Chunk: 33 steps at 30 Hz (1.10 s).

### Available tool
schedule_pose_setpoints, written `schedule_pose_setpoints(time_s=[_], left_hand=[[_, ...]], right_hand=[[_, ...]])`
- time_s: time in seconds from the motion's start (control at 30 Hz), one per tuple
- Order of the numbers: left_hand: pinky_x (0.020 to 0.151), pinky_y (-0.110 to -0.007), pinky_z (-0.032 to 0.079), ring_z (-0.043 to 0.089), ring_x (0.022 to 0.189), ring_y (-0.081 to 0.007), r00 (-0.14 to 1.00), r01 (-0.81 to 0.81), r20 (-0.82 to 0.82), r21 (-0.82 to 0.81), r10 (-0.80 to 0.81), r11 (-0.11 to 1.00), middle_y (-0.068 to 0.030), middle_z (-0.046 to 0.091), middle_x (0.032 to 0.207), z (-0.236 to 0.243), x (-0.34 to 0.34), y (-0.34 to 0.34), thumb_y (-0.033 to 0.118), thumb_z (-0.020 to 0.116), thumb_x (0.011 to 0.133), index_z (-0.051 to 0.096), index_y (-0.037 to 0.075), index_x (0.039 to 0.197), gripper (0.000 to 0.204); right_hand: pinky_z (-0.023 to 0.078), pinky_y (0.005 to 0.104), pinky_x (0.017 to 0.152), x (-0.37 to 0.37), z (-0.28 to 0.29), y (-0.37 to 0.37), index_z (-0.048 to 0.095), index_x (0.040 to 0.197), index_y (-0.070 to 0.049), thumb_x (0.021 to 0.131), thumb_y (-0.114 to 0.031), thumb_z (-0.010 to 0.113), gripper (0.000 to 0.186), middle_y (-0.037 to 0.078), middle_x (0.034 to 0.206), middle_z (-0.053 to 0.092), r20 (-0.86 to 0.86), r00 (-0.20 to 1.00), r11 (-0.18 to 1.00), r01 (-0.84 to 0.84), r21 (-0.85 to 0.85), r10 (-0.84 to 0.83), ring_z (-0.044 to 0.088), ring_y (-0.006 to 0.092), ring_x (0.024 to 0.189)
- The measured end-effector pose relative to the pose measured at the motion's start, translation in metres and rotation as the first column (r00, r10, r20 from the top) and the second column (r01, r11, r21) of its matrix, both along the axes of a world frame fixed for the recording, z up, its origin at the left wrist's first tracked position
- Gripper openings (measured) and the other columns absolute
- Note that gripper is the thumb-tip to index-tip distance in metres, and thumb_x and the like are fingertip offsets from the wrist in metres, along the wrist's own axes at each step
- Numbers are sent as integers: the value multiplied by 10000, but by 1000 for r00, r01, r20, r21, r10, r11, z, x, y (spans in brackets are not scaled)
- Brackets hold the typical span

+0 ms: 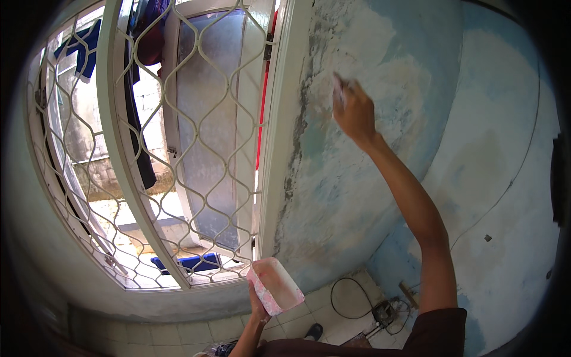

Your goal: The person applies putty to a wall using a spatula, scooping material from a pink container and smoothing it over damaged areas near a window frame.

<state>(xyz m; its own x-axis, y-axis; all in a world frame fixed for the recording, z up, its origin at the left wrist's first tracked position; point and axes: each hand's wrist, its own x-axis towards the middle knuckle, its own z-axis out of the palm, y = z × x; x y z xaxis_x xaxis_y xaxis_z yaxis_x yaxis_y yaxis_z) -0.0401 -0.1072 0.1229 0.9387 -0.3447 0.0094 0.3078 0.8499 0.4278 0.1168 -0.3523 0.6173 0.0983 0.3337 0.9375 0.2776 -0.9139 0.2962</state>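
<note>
While the left hand (pixel 257 297) grips a pink-stained tub (pixel 275 285) low by the window grille (pixel 148 149), the right hand (pixel 354 110) closes on a small scraper (pixel 338 86) pressed to the patchy blue wall (pixel 357 178), apparently mid-filling; next likely means reloading from the tub.

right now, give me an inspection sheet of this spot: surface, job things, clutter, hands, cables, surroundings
surface: wall with patchy blue paint, pale filler smears, dark stains beside the window frame
job's things: pink tub, pale paste inside; a small pale tool against the wall, too blurred to name
clutter: small items on the tiled floor near the wall base
grippers: left hand grips the tub from below; right hand raised, pressing the tool on the wall
cables: black cable looped on the floor; thin wire running down the wall
surroundings: window with white lattice grille; clothes hanging outside
</note>
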Motion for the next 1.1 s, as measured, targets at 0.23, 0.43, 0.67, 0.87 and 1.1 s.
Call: schedule_pose_setpoints(time_s=[0.23, 0.43, 0.67, 0.87, 1.1], left_hand=[[1103, -523, 483, 545, 1334, -314, 998, 57, -22, -10, -57, 998, -115, 495, 1498, 12, -11, -22, 715, 341, 1012, 331, 132, 1569, 806], [1127, -523, 463, 533, 1357, -307, 998, 32, 46, 39, -33, 999, -107, 480, 1525, 28, -23, -19, 751, 296, 997, 319, 145, 1582, 842], [1114, -537, 474, 556, 1330, -317, 998, 65, 1, -24, -65, 998, -117, 515, 1492, 23, -26, -26, 736, 351, 997, 335, 131, 1572, 835], [1110, -532, 479, 552, 1336, -317, 996, 53, -74, 76, -48, 996, -113, 505, 1500, -1, -22, -24, 734, 325, 1004, 334, 138, 1573, 824], [1109, -528, 480, 553, 1334, -317, 997, 59, 54, 51, -62, 997, -119, 511, 1489, 52, -27, -31, 734, 317, 1005, 345, 136, 1566, 820]], right_hand=[[576, 495, 807, 16, 10, 88, 693, 1104, 36, 848, -102, 670, 291, 229, 1062, 621, -183, 978, 994, 104, 23, -98, 692, 383, 868], [594, 490, 727, -6, -13, 75, 683, 1075, 48, 862, -75, 621, 253, 232, 1064, 614, -157, 986, 996, -52, 79, 64, 697, 384, 804], [595, 442, 745, 15, 25, 57, 651, 1097, 48, 876, -83, 622, 258, 205, 1066, 610, -68, 991, 993, 119, 22, -117, 701, 356, 864], [598, 444, 775, 4, -34, 78, 677, 1109, 15, 872, -89, 642, 261, 195, 1071, 627, -203, 978, 990, -65, -126, 39, 699, 338, 897], [587, 430, 799, 4, 64, 21, 699, 1195, -26, 854, -68, 661, 346, 147, 1122, 657, 97, 994, 997, 53, 53, -58, 678, 309, 969]])
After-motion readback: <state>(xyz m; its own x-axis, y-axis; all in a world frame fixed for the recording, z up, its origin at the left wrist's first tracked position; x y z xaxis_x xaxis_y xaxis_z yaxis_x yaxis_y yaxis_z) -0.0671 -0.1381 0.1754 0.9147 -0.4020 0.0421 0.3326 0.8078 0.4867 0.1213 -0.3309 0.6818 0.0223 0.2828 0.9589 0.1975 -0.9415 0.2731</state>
